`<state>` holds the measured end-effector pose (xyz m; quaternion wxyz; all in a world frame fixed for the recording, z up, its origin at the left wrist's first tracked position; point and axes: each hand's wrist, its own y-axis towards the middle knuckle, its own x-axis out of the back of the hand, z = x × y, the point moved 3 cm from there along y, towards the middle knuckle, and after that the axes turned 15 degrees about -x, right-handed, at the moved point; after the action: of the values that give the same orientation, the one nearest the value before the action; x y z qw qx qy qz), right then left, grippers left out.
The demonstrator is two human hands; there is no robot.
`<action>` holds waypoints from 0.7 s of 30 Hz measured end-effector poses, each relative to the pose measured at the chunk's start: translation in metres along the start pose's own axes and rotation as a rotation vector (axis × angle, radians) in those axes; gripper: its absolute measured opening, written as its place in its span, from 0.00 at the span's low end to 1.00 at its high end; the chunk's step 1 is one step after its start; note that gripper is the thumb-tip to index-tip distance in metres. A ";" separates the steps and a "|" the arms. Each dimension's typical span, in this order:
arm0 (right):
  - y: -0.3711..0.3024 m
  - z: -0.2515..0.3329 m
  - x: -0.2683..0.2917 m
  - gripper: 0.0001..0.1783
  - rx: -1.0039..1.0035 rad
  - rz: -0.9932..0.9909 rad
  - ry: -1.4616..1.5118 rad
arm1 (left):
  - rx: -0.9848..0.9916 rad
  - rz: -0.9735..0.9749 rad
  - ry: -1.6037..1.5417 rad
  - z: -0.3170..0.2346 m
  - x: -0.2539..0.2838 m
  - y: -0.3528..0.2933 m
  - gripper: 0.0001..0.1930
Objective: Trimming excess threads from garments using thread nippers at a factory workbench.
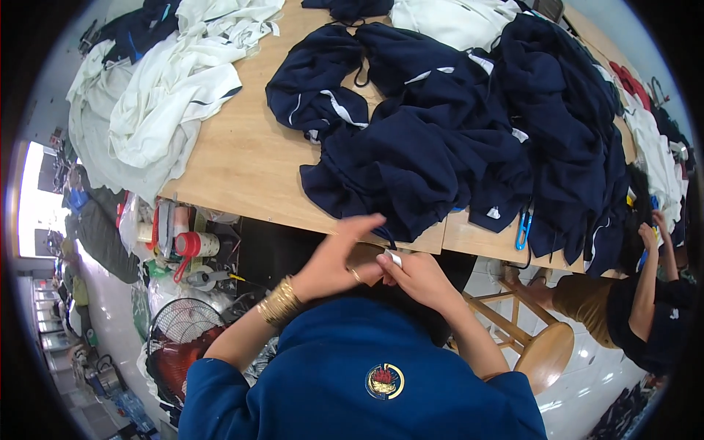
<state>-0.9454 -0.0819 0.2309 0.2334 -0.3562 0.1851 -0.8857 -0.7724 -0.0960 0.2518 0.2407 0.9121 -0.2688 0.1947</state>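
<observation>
Right-hand fingers (397, 272) pinch a small flat white slip (394, 257), material unclear; left-hand fingers (364, 224) spread wide, nothing visibly held. Slip could drop if that pinch loosens.

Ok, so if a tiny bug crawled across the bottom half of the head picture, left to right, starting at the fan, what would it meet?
Fan → gold bangles → left hand → right hand → wooden stool → another person's dark shirt.
</observation>
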 end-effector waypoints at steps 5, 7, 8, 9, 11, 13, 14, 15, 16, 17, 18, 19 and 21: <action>-0.025 -0.003 0.031 0.28 -0.174 0.073 0.283 | 0.232 0.204 -0.497 0.006 -0.041 0.024 0.19; -0.037 -0.029 0.038 0.28 -0.230 0.030 0.361 | 0.272 0.330 -0.597 0.010 -0.052 0.037 0.13; -0.045 -0.040 0.041 0.28 -0.233 0.038 0.568 | 0.318 0.367 -0.680 0.012 -0.056 0.043 0.11; -0.053 -0.049 0.044 0.28 -0.230 0.039 0.778 | 0.367 0.409 -0.761 0.013 -0.061 0.047 0.12; -0.070 -0.065 0.057 0.29 -0.237 -0.028 0.929 | 0.493 0.487 -0.904 0.011 -0.067 0.059 0.16; -0.090 -0.084 0.065 0.29 -0.193 -0.139 1.009 | 0.422 0.535 -0.911 0.002 -0.071 0.074 0.18; -0.099 -0.092 0.067 0.30 -0.198 -0.180 1.061 | 0.414 0.577 -0.923 0.003 -0.077 0.076 0.18; -0.110 -0.099 0.070 0.31 -0.226 -0.207 1.055 | 0.382 0.556 -0.929 0.004 -0.080 0.079 0.19; -0.119 -0.111 0.072 0.27 -0.250 -0.345 1.081 | 0.352 0.531 -0.936 0.004 -0.084 0.083 0.20; -0.127 -0.120 0.073 0.23 -0.272 -0.478 1.101 | 0.348 0.560 -0.946 0.004 -0.088 0.087 0.20; -0.128 -0.123 0.070 0.23 -0.284 -0.498 1.109 | 0.322 0.607 -0.907 0.003 -0.091 0.091 0.20; -0.128 -0.115 0.073 0.15 -0.212 -0.764 0.732 | 0.303 0.646 -0.863 0.000 -0.091 0.092 0.21; -0.117 -0.093 0.070 0.16 -0.128 -0.980 0.335 | 0.324 0.705 -0.850 -0.002 -0.097 0.091 0.21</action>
<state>-1.0895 -0.0093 0.2641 -0.2635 -0.2679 0.0855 -0.9228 -0.9022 -0.1238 0.2370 -0.1107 0.7907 -0.5965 -0.0816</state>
